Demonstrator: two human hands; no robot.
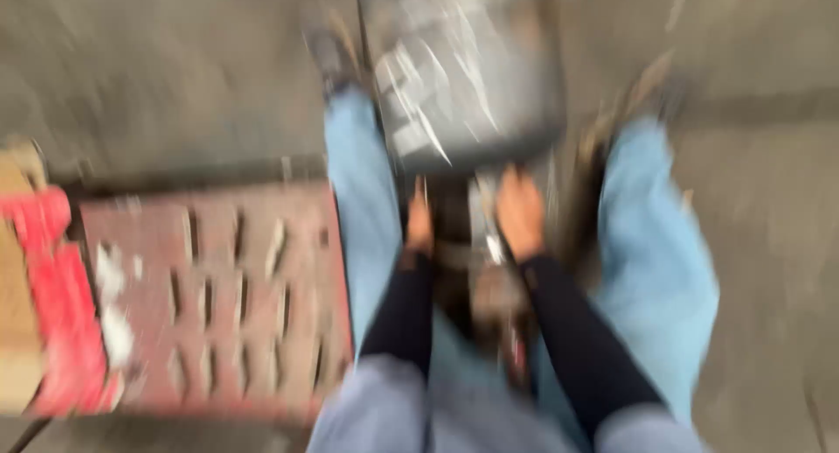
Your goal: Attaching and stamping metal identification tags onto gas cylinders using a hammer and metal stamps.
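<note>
Though blurred, both hands on dark object btwn knees, fingers' hold unclear, red crate beside.

Floor: grey, matt, concrete-like, rough and stained as far as the blur allows.
Crate: red, slotted, hard plastic by its look; dull, scuffed, flecked with white.
Grey block: dark, hard-faced, scratched with pale streaks; faint sheen; metal or stone cannot be told.
Trousers: light blue cloth, denim-like, matt, soft folds.
Sleeves: black knit fabric, close-fitting, matt.
Left hand: bare skin, against something dark and dull.
Right hand: bare skin, beside a small bright glint, metallic-looking.
Held piece: dark, grimy; material too blurred to tell.
Cardboard: tan, papery, flat finish.
</note>
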